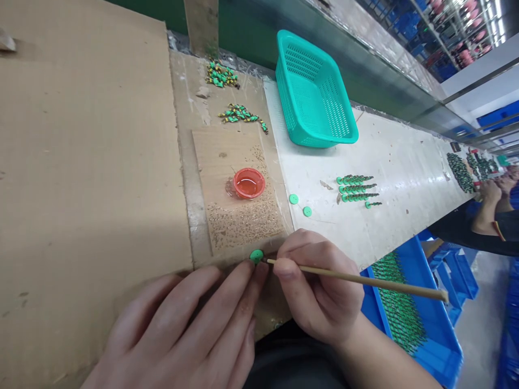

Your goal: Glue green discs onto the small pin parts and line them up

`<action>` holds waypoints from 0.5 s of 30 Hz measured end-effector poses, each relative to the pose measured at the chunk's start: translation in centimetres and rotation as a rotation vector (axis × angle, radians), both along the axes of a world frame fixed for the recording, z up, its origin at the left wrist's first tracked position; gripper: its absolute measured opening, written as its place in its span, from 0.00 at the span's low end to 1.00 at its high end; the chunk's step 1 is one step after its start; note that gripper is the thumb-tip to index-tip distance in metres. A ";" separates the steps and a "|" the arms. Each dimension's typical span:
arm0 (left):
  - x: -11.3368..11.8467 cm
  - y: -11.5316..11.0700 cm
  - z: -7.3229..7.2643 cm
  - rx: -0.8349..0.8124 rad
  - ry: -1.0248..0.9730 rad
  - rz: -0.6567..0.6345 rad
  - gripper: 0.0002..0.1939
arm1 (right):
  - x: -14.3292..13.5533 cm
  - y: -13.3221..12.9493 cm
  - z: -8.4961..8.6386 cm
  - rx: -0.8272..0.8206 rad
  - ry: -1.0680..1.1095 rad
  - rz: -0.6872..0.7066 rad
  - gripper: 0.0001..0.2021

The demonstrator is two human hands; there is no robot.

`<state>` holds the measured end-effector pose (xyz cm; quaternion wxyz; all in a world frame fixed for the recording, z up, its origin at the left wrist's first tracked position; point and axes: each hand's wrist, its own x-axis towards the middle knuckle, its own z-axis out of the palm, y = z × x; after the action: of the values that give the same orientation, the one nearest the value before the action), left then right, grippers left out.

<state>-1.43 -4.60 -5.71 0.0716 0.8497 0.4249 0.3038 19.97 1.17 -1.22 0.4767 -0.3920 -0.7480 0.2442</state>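
Note:
Near the table's front edge, my left hand (194,329) has its fingertips closed on a small round green button (256,255); whatever is attached under it is hidden by the fingers. My right hand (320,286) grips a thin wooden-handled brush (377,282), its tip close to the button's lower right edge. Just beyond the hands, a small red dish (249,183) of clear liquid sits on a cardboard piece (206,162) speckled with tiny brown bits. Two loose green buttons (307,211) lie to the right of the dish.
A teal plastic basket (287,102) stands at the back. Two heaps of green-and-dark pieces (239,114) lie left of it, and neat rows of button-topped pieces (359,189) to the right. A blue bin (438,346) with many green pieces is below the table. A co-worker (486,216) works far right.

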 end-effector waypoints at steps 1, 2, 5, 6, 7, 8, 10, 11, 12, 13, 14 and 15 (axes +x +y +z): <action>0.0 0.0 0.0 0.002 0.003 0.000 0.20 | 0.0 0.0 0.0 -0.002 0.000 0.001 0.08; 0.0 0.0 0.0 0.008 0.003 -0.001 0.20 | 0.0 -0.1 0.0 -0.003 0.003 0.003 0.08; -0.2 0.0 0.1 0.011 0.018 -0.013 0.18 | 0.1 -0.2 0.0 -0.033 0.005 0.009 0.09; -0.3 0.0 0.1 0.011 0.021 -0.018 0.18 | 0.2 -0.2 0.0 -0.050 -0.004 0.009 0.09; -0.3 0.0 0.1 0.010 0.025 -0.021 0.18 | 0.3 -0.3 0.0 -0.069 -0.016 0.006 0.10; -0.3 0.1 0.2 0.012 0.024 -0.018 0.19 | 0.3 -0.3 0.1 -0.086 -0.028 -0.001 0.10; -0.2 0.1 0.1 0.011 0.022 -0.006 0.22 | 0.4 -0.3 0.1 -0.107 -0.049 -0.017 0.10; -0.1 0.2 0.1 0.011 0.020 -0.002 0.22 | 0.5 -0.4 0.1 -0.116 -0.054 -0.027 0.10; 0.0 0.2 0.0 0.011 0.019 0.001 0.22 | 0.5 -0.4 0.1 -0.126 -0.057 -0.036 0.10; 0.1 0.2 0.0 0.008 0.021 0.000 0.22 | 0.5 -0.4 0.2 -0.134 -0.058 -0.046 0.10; 0.1 0.1 -0.1 0.006 0.026 -0.003 0.22 | 0.5 -0.4 0.2 -0.141 -0.061 -0.057 0.10; 0.1 0.1 -0.1 0.006 0.035 -0.010 0.22 | 0.5 -0.5 0.2 -0.145 -0.065 -0.068 0.11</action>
<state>-1.31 -4.51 -5.78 0.0631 0.8572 0.4207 0.2901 20.51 0.72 -1.05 0.4303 -0.4586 -0.7296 0.2686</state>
